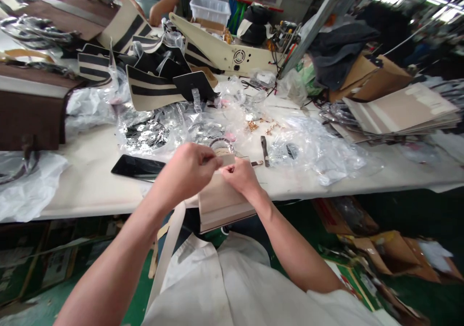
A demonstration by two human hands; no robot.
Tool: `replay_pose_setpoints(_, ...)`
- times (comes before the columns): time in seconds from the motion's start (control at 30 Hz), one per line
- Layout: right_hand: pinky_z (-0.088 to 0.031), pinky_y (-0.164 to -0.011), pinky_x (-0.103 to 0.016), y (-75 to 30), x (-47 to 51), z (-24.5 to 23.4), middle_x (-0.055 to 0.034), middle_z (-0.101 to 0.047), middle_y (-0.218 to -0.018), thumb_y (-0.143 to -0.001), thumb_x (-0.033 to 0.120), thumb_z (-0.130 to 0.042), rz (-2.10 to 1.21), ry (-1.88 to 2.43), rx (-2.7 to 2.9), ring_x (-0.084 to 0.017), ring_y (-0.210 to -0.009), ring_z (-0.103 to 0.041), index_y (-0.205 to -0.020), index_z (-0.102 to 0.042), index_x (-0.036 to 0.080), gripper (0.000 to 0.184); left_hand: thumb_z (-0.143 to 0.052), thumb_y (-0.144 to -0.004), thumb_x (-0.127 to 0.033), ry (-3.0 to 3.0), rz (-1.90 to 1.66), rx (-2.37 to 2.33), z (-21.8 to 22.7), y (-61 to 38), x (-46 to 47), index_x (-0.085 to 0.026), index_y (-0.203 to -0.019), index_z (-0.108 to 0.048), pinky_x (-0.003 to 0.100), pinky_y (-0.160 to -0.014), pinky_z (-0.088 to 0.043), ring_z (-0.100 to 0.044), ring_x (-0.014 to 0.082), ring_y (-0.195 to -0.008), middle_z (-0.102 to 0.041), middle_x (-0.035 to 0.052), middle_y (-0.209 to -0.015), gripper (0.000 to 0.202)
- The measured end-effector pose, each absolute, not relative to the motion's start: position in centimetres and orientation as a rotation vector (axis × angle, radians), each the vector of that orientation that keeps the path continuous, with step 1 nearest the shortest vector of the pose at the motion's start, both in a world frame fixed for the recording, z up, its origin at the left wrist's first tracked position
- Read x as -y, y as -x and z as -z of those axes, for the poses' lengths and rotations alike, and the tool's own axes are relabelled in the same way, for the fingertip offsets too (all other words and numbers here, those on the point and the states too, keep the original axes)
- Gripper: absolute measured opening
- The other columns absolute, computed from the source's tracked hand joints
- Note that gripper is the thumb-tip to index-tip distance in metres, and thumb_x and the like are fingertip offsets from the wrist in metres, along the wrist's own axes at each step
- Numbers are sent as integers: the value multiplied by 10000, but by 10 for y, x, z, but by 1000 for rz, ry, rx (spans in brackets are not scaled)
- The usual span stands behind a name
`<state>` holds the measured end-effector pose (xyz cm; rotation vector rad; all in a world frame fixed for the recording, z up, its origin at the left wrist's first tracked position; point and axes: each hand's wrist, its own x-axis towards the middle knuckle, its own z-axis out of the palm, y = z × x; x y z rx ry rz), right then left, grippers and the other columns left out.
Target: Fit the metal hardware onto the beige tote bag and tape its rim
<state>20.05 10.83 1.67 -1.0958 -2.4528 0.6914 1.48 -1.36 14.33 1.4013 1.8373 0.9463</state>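
1. Panel (pixel 226 205), beige: lying at the table's near edge, its lower end overhanging toward the lap, presumably for close handling.
2. Tab (pixel 228 159), beige: standing up between the hands at the panel's upper end.
3. Left hand (pixel 190 169): pinching the tab, it seems, between thumb and fingertips, other fingers curling in; wrist arching above the table, forearm slanting in from lower left.
4. Right hand (pixel 241 173): curling closely onto the panel's upper end beside the tab, likely steadying it; exact grip hidden; forearm slanting in from lower right.
5. Loop (pixel 222 143), one: arching just beyond the hands.
6. Strap (pixel 265 151), dark: lying right of the hands, probably within easy reach.
7. Phone (pixel 137 166), black: lying flat, left of the panel.
8. Gold fittings (pixel 253 125): lying loose beyond, among clear plastic (pixel 322 147).
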Motion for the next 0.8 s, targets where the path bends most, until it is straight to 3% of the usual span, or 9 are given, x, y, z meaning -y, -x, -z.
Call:
replay_pose_setpoints(0.1,-549,-832,-351,-205,-98,-21,-54,-764,-871,-1022,221,-727,-649,1030,2430,-222,-818,-713,-763,-819,225,275,-711,-987,-534,-1241,-1094,-1951,-164,6,38,-163,-751,-711,259,-537,-230,-396,114,-531,-448,-24,-562,440)
replay_pose_setpoints(0.17,-579,-962,-401,-210,-85,-20,-102,-805,-1118,-1083,225,-667,-537,973,2422,-276,-1040,-744,-1024,-876,235,218,-733,-992,-599,-1123,-1141,-1847,-155,15,58,-179,-743,-690,249,-506,-284,-431,118,-505,-511,-14,-555,490)
replay_pose_setpoints(0.23,-558,-1094,-483,-215,-70,-14,-134,-780,-1370,-1127,224,-610,-422,897,2461,-330,-1267,-697,-1300,-838,239,287,-754,-989,-648,-1007,-1176,-1693,-134,16,79,-189,-743,-676,247,-518,-384,-516,137,-524,-604,14,-595,526)
replay_pose_setpoints(0.33,-496,-1185,-577,-220,-55,-1,-128,-706,-1567,-1153,242,-582,-353,835,2534,-368,-1404,-635,-1491,-746,255,376,-776,-976,-690,-832,-1254,-1576,-99,3,107,-191,-774,-698,253,-563,-477,-594,154,-573,-698,44,-679,545)
replay_pose_setpoints(0.4,-485,-1197,-597,-222,-54,4,-121,-691,-1593,-1158,247,-571,-368,860,2533,-373,-1420,-630,-1519,-727,268,394,-772,-984,-694,-768,-1276,-1532,-82,-10,119,-182,-812,-744,272,-626,-536,-663,181,-648,-759,72,-763,541)
replay_pose_setpoints(0.47,-487,-1212,-613,-225,-57,2,-124,-701,-1578,-1155,266,-583,-436,856,2519,-378,-1425,-631,-1506,-736,269,383,-779,-992,-659,-787,-1284,-1508,-70,-24,125,-172,-909,-817,319,-777,-602,-757,246,-838,-824,105,-904,496)
replay_pose_setpoints(0.57,-531,-1222,-594,-234,-62,-16,-129,-718,-1538,-1146,331,-628,-684,760,2375,-359,-1421,-650,-1484,-750,272,364,-788,-1007,-577,-900,-1291,-1587,-62,-39,124,-181,-1050,-873,372,-969,-596,-777,326,-1112,-862,106,-1084,407)
replay_pose_setpoints(0.67,-647,-1074,-478,-245,-60,-42,-119,-738,-1468,-1135,410,-677,-1029,704,2147,-302,-1266,-730,-1428,-775,288,332,-773,-1006,-540,-893,-1325,-1724,-62,-49,117,-175,-980,-858,354,-864,-589,-792,304,-986,-859,103,-1013,376)
replay_pose_setpoints(0.8,-675,-935,-379,-251,-50,-70,-98,-763,-1380,-1093,432,-768,-1274,657,2057,-222,-1001,-756,-1392,-783,291,331,-754,-984,-489,-809,-1299,-1717,-69,-66,104,-180,-836,-725,305,-644,-534,-749,231,-674,-800,79,-790,344)
